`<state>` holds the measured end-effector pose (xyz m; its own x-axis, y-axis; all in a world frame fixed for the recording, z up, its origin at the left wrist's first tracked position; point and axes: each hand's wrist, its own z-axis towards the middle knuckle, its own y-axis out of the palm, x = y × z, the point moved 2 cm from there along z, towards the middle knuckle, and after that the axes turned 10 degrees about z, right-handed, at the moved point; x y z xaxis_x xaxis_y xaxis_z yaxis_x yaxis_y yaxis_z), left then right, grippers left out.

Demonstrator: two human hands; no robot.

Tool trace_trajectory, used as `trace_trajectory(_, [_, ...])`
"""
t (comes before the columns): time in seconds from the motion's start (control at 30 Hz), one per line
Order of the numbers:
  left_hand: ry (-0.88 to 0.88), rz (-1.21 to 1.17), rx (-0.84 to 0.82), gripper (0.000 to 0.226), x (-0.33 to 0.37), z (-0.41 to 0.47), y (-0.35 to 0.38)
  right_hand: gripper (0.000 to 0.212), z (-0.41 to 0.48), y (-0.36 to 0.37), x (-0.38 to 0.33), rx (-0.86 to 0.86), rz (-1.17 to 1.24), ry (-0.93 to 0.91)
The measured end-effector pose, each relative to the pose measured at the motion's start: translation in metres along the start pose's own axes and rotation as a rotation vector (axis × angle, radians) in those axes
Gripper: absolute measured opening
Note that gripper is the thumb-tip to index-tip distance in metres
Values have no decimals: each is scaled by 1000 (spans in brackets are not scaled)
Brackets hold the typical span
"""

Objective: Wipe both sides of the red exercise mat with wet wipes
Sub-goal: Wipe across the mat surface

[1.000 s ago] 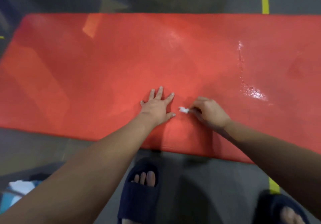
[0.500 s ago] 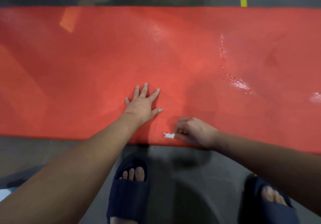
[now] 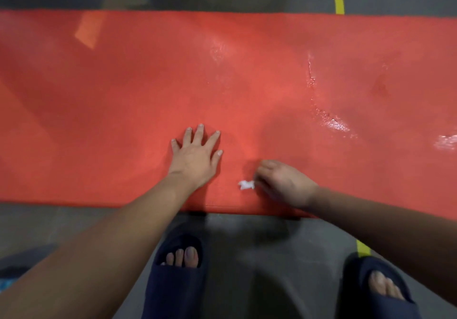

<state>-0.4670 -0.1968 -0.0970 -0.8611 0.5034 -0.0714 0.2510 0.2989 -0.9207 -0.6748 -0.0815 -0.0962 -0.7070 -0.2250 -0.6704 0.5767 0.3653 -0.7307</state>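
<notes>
Kneeling over the floor (image 3: 247, 256), we keep the red exercise mat (image 3: 123, 91) spread flat across the frame from nine to three o'clock, its near edge just ahead of our slippers (image 3: 173, 276); wet sheen toward two o'clock suggests that stretch is already wiped. Our left hand (image 3: 195, 155) lies flat with fingers spread, probably pinning the mat so it won't slide. At its four o'clock, our right hand (image 3: 284, 185) curls, its grip pinching a small crumpled wet wipe (image 3: 246, 185) against the mat near the front edge.
</notes>
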Motion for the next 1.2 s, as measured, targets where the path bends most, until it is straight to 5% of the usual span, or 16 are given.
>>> trace_trajectory(0.07, [-1, 20, 60, 54, 0, 4, -3, 27, 8, -5, 8, 83, 2, 24])
trace_trajectory(0.23, [-17, -38, 251, 35, -3, 19, -9, 11, 2, 1, 0, -32, -11, -56])
trace_trajectory(0.43, [-35, -86, 466, 30, -5, 48, -12, 26, 67, -30, 37, 297, -24, 141])
trace_trajectory(0.53, [-61, -109, 518, 40, -8, 69, -12, 19, 63, -24, 33, 297, 12, 127])
trace_trajectory(0.67, [-84, -113, 548, 44, -8, 104, -19, 22, 70, -36, 45, 196, -57, 9])
trace_trajectory(0.83, [-73, -152, 553, 49, 8, 141, -34, 19, 119, -89, 97, 410, -84, 204])
trace_trajectory(1.03, [-234, -393, 621, 58, 22, 175, -49, 21, 95, -78, 79, 129, -74, -70])
trace_trajectory(1.2, [-271, -252, 457, 56, 16, 203, -42, 12, 152, -108, 121, 493, -108, 152])
